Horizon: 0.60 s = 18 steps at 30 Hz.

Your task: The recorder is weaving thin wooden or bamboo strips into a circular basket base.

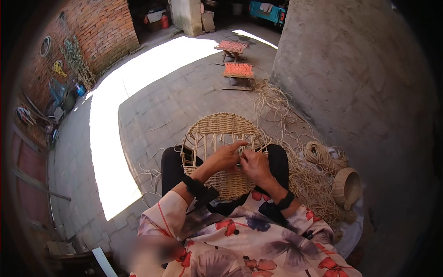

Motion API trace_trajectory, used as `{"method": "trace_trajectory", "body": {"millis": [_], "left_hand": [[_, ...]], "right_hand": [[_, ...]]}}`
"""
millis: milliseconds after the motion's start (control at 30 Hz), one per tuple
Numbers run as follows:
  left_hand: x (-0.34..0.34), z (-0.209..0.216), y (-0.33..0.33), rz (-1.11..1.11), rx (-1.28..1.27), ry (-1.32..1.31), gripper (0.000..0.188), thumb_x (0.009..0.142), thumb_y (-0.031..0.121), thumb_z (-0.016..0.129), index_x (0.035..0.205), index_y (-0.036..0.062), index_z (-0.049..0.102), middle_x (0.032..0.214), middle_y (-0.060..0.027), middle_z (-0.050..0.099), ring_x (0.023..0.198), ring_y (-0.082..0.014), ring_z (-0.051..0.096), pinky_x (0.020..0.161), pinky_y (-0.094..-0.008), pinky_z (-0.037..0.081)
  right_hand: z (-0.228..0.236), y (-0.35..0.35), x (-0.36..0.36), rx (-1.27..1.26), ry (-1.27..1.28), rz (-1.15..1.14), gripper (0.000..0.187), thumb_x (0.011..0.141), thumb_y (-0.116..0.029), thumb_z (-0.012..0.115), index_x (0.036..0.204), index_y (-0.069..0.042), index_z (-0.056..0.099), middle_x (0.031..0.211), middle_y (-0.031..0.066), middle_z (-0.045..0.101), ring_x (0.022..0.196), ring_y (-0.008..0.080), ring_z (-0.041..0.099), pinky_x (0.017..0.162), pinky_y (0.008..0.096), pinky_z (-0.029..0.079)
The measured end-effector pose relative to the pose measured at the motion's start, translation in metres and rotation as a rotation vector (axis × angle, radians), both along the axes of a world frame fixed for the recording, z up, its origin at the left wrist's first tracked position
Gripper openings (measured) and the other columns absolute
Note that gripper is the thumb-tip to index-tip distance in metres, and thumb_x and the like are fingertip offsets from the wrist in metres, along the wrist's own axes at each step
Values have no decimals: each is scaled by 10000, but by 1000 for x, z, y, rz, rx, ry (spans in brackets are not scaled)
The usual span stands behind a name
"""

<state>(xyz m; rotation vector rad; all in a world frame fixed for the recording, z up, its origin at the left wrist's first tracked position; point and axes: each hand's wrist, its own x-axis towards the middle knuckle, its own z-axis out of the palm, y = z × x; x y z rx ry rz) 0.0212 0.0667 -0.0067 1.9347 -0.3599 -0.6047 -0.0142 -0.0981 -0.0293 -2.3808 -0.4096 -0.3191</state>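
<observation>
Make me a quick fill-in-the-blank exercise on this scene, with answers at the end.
The left hand and right hand are at a woven piece above ____ trousers.
A big heap of loose cord lies to the woven piece's ____.
Ahead stand ____ low stools.
The upper-left wall is built of ____.
Missing words: black; right; two; bricks.

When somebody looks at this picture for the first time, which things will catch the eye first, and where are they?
Probably the glaring sunlit patch, curving across the paving at the left. Next comes the pale woven piece at the centre, with the left hand and right hand at its open middle. The reddish-seated stools at upper centre and the tangled cord at right also stand out.
</observation>
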Motion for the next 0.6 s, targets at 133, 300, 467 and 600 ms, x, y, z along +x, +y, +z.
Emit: {"method": "trace_trajectory", "body": {"millis": [133,300,467,600], "left_hand": [[-4,-20,-3,-72,174,-569,439,833,94,575,1270,82,539,806,-247,657,774,-423,647,720,-502,519],[-22,-8,0,-31,247,-650,406,821,60,563,1226,92,555,792,-259,643,770,-458,626,699,-523,494],[-29,19,49,133,41,-302,346,796,57,617,1142,68,610,737,-221,624,705,-414,624,661,-471,492],[-49,12,98,246,48,-96,261,811,133,659,1056,45,672,700,-150,630,644,-274,635,621,-373,484]], "right_hand": [[6,-13,-4,215,-58,45,145,873,-150,627,840,-9,607,728,130,629,665,285,644,617,375,496],[-20,-45,1,662,194,-141,238,990,-227,536,891,-15,579,738,15,556,707,90,504,645,264,443],[-14,-50,2,548,231,-130,180,954,-175,545,894,-6,564,737,49,571,698,100,533,658,276,462],[-9,-48,-5,503,213,-103,74,891,-74,569,910,-3,573,761,78,604,713,144,579,675,309,484]]}}
